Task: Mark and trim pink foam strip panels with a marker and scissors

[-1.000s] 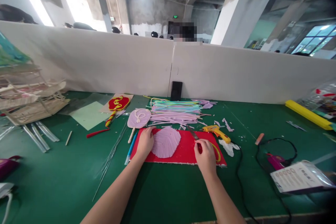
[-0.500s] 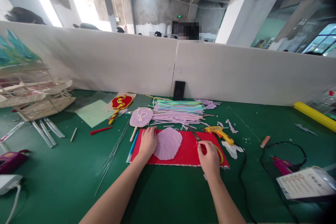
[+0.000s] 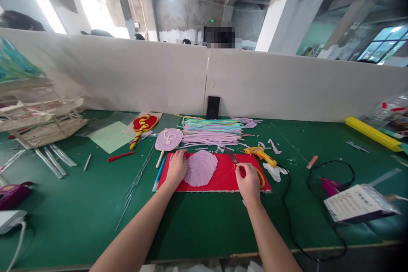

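Observation:
A red board (image 3: 226, 176) lies flat on the green table (image 3: 204, 216) before me. On it sits a lilac leaf-shaped piece (image 3: 200, 168) made of fuzzy strips. My left hand (image 3: 176, 169) rests on the board's left part, fingers against the leaf's left edge. My right hand (image 3: 247, 180) is closed round the red handles of scissors (image 3: 235, 162), whose blades point up and left on the board. A yellow loop lies on the board just right of that hand.
Behind the board lie a pile of pastel fuzzy sticks (image 3: 212, 132), a lilac fan (image 3: 168, 141), a red and yellow fan (image 3: 143, 124) and a yellow glue gun (image 3: 259, 154). Thin wires (image 3: 137, 182) and a blue pen lie left. A purple glue gun, black cable and packet (image 3: 358, 204) sit right. White partition behind.
The hands stay where they were on the red board and scissors. Only the view has shifted slightly, showing more of the table's near edge.

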`<control>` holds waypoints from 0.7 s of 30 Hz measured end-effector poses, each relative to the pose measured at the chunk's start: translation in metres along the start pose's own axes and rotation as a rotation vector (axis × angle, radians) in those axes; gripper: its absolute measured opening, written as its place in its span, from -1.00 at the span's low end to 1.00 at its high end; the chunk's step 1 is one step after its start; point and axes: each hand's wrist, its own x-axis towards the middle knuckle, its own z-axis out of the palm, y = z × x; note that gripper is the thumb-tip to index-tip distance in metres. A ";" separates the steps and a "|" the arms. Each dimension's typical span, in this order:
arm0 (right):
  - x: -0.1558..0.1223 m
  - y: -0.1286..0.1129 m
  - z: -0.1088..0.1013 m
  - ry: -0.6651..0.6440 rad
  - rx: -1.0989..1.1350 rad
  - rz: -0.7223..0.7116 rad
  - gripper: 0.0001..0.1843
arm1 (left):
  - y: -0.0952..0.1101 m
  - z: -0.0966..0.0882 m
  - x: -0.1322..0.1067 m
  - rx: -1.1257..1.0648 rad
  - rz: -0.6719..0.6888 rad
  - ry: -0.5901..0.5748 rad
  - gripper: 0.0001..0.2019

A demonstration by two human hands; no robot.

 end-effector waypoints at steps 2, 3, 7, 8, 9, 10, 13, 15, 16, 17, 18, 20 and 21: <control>0.000 0.000 0.001 -0.001 -0.004 -0.001 -0.84 | -0.001 0.000 0.001 -0.003 -0.003 0.001 -0.62; 0.000 0.000 0.001 -0.003 -0.006 -0.001 -0.84 | -0.001 0.000 0.001 -0.004 -0.004 0.002 -0.62; 0.000 -0.001 0.003 -0.006 -0.018 0.009 -0.83 | 0.001 0.001 0.001 -0.003 -0.009 0.011 -0.68; -0.001 -0.001 0.003 -0.005 -0.021 0.014 -0.83 | 0.003 0.000 0.001 -0.002 -0.009 0.013 -0.69; -0.001 -0.002 0.003 -0.005 -0.023 0.019 -0.83 | 0.005 -0.001 0.000 0.001 -0.008 0.015 -0.70; -0.001 -0.002 0.003 -0.004 -0.026 0.025 -0.84 | 0.008 -0.003 -0.001 0.006 -0.007 0.017 -0.71; -0.001 -0.003 0.003 0.008 -0.034 0.046 -0.87 | 0.017 -0.012 -0.004 0.033 -0.013 0.022 -0.74; -0.001 -0.003 0.002 0.015 -0.036 0.050 -0.88 | 0.022 -0.018 -0.005 0.054 -0.041 0.025 -0.75; -0.001 -0.003 0.002 0.014 -0.035 0.046 -0.87 | 0.023 -0.021 -0.006 0.059 -0.064 0.020 -0.75; -0.001 -0.003 0.001 0.010 -0.034 0.038 -0.86 | 0.024 -0.023 -0.007 0.059 -0.091 0.008 -0.75; -0.001 -0.003 0.001 0.004 -0.034 0.028 -0.84 | 0.024 -0.025 -0.007 0.053 -0.118 -0.011 -0.74; -0.001 -0.003 0.000 -0.003 -0.040 0.013 -0.83 | 0.023 -0.026 -0.007 0.027 -0.156 -0.062 -0.75; -0.001 -0.004 0.000 -0.002 -0.047 0.011 -0.83 | 0.021 -0.026 -0.007 0.008 -0.163 -0.086 -0.75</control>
